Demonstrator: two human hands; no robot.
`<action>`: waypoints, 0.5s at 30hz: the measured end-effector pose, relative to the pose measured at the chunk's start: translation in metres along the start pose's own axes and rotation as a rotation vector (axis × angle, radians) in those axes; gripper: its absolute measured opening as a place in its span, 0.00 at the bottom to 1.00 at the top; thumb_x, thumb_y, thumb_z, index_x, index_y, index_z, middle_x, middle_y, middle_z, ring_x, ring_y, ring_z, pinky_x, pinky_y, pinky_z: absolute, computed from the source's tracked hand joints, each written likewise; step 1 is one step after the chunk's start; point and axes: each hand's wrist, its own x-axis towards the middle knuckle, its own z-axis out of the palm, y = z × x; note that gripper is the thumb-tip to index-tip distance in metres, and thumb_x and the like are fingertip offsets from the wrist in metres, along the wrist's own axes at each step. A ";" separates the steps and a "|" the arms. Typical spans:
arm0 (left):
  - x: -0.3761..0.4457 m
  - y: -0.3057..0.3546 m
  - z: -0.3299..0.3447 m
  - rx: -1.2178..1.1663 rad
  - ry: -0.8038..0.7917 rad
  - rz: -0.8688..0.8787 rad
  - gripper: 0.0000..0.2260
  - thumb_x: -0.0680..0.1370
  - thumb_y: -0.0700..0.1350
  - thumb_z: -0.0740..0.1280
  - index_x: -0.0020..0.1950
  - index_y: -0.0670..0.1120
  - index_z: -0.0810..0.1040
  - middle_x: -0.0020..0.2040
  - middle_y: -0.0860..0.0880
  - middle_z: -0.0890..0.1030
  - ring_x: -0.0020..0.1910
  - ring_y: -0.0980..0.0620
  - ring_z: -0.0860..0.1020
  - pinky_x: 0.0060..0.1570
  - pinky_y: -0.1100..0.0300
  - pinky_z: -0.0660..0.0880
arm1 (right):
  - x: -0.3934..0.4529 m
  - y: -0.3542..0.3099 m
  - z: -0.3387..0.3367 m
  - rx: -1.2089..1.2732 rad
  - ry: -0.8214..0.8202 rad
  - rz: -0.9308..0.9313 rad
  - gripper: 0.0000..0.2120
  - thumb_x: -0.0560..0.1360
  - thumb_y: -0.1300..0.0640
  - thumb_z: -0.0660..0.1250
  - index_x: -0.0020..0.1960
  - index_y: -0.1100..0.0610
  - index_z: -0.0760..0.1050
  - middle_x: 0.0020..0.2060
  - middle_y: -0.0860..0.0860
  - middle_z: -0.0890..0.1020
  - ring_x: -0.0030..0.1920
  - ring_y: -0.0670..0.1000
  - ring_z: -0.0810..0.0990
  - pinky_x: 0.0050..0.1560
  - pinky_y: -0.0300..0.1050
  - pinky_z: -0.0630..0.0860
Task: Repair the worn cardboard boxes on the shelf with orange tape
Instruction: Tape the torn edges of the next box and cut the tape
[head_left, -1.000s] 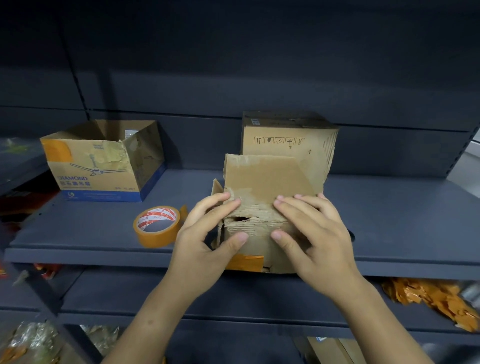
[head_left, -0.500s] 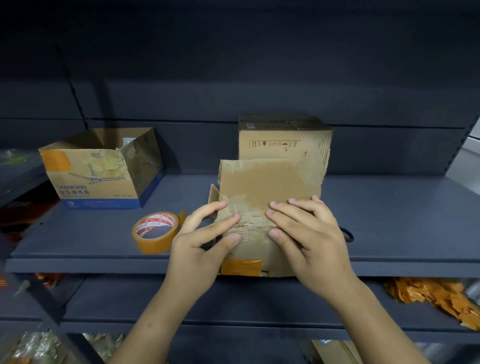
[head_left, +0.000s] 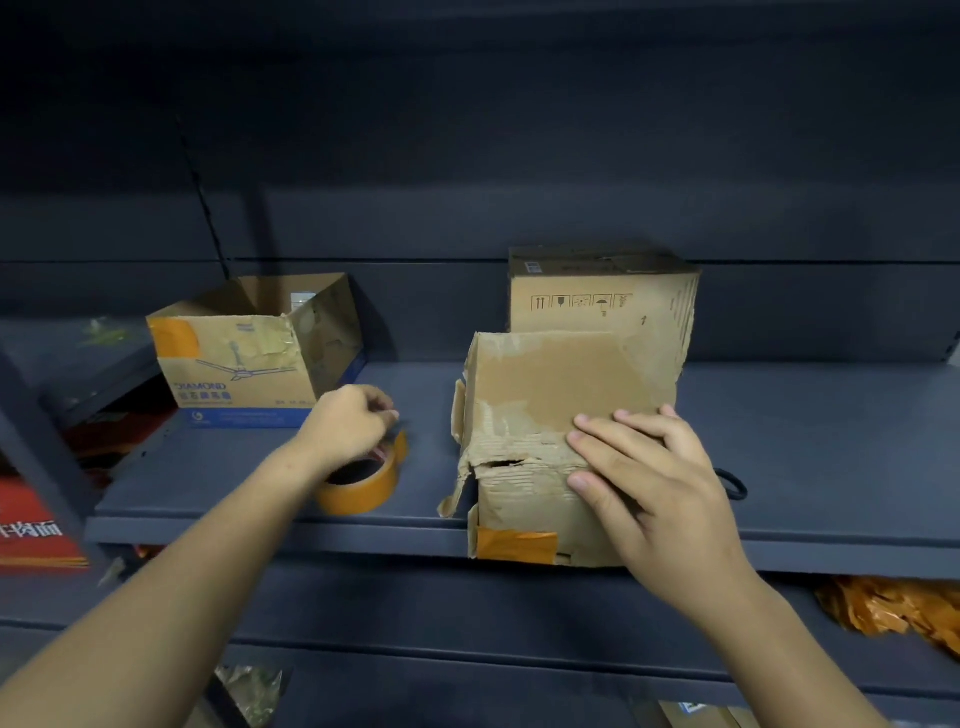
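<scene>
Lying flat, core upward, the tape roll (head_left: 363, 480) meets curled left hand (head_left: 349, 423); flat right hand (head_left: 644, 470) presses torn box (head_left: 540, 415).

head view | worn on head | faces forward-down | close to shelf (head_left: 810, 415)

A shop stockroom or storage aisle, by the look. Dark metal shelving (head_left: 779, 415) holds worn cardboard boxes (head_left: 249, 353) (packaged goods (head_left: 893, 613) below).
</scene>
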 end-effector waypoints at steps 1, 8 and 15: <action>0.006 0.000 0.002 0.059 -0.048 0.006 0.07 0.79 0.53 0.68 0.45 0.51 0.82 0.38 0.53 0.85 0.37 0.57 0.81 0.36 0.61 0.72 | 0.000 0.000 0.000 0.001 -0.004 0.002 0.16 0.79 0.47 0.65 0.61 0.52 0.83 0.61 0.45 0.82 0.62 0.55 0.77 0.70 0.66 0.68; 0.025 0.011 0.017 0.424 -0.142 0.069 0.06 0.72 0.48 0.68 0.38 0.48 0.79 0.36 0.49 0.81 0.38 0.50 0.79 0.37 0.55 0.77 | -0.001 0.000 0.000 0.006 -0.004 0.004 0.16 0.79 0.46 0.65 0.62 0.51 0.83 0.62 0.44 0.82 0.63 0.54 0.77 0.70 0.66 0.68; 0.009 0.014 0.003 0.292 -0.056 0.166 0.08 0.75 0.40 0.67 0.36 0.48 0.79 0.37 0.52 0.82 0.41 0.51 0.79 0.42 0.56 0.76 | 0.001 0.000 -0.004 -0.033 -0.029 -0.005 0.17 0.80 0.46 0.65 0.65 0.51 0.81 0.63 0.45 0.81 0.65 0.53 0.76 0.72 0.65 0.66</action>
